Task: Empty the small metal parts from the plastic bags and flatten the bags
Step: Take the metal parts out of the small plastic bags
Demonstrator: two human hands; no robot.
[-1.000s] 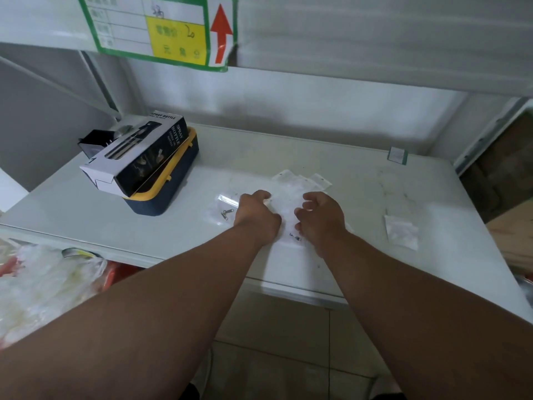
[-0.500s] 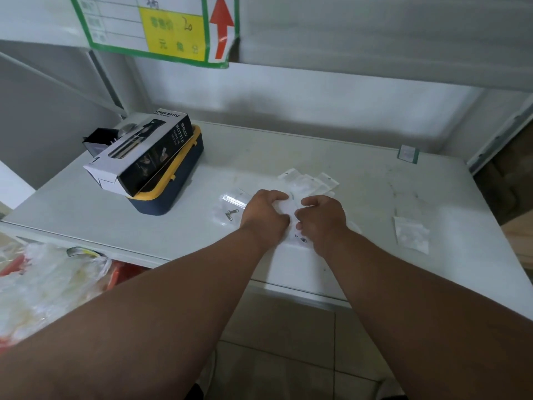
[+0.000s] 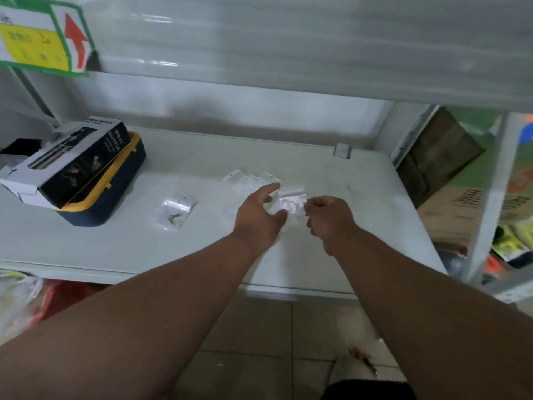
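Note:
A small clear plastic bag (image 3: 290,201) is held just above the white shelf (image 3: 86,243), between my two hands. My left hand (image 3: 258,212) pinches its left side with thumb and fingers. My right hand (image 3: 328,216) pinches its right edge, fingers curled. Several empty clear bags (image 3: 245,180) lie flat on the shelf just behind my hands. Another clear bag (image 3: 176,209) lies to the left, with small metal parts (image 3: 174,218) inside it. Whether the held bag has parts in it I cannot tell.
A black-and-white spray bottle box (image 3: 66,160) sits on a navy and yellow case (image 3: 115,192) at the shelf's left. A small label (image 3: 342,150) stands at the back right. An upper shelf hangs overhead. Cardboard boxes (image 3: 461,209) are stacked to the right.
Both hands were pressed down on bags on the shelf; now they have lifted and moved apart, holding one bag between them. The view has shifted right.

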